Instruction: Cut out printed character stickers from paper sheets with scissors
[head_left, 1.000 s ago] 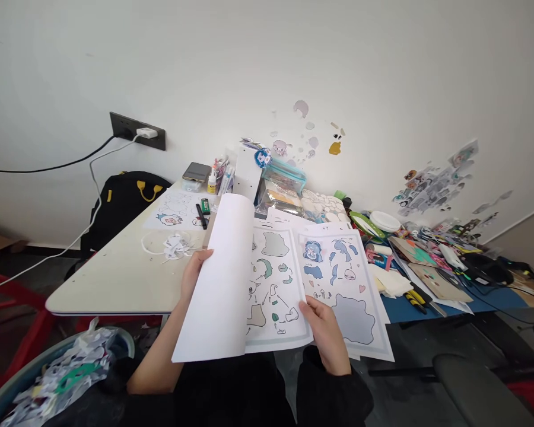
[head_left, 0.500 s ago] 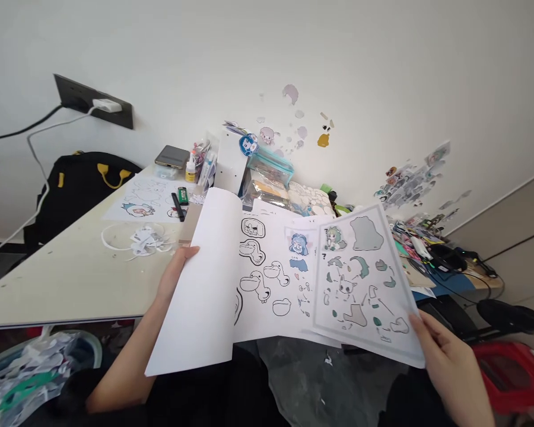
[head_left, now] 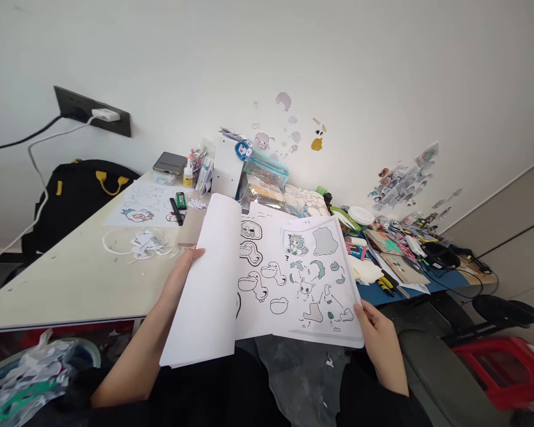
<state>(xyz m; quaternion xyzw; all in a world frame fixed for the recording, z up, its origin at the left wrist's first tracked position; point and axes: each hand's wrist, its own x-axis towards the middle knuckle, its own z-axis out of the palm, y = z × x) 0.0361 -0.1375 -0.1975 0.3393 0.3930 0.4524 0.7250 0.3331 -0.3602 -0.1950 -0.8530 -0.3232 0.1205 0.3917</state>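
Both hands hold printed paper above my lap, in front of the table's edge. My left hand [head_left: 184,267] grips a stack of white paper [head_left: 202,290] at its left side, the near sheets curling over with their blank backs showing. Black outline drawings of ducks are visible on the sheet beneath. My right hand [head_left: 380,335], thumb on top, pinches the right edge of a printed sheet [head_left: 323,284] with a green-haired cartoon figure and several grey-green cut-out shapes. This sheet overlaps the duck page. The fingers under the papers are hidden.
On the table [head_left: 71,279] lie paper scraps [head_left: 146,244], a printed drawing [head_left: 140,201], a green box [head_left: 180,200] and a glue bottle [head_left: 187,175]. A bin of scraps [head_left: 31,379] stands below left. Cutters [head_left: 389,283] and cardboard lie right, near a red stool [head_left: 502,370].
My right hand has moved left with its sheet, which now lies over the blue-haired figure's page and meets the stack. My left hand keeps its hold; the view has shifted slightly.
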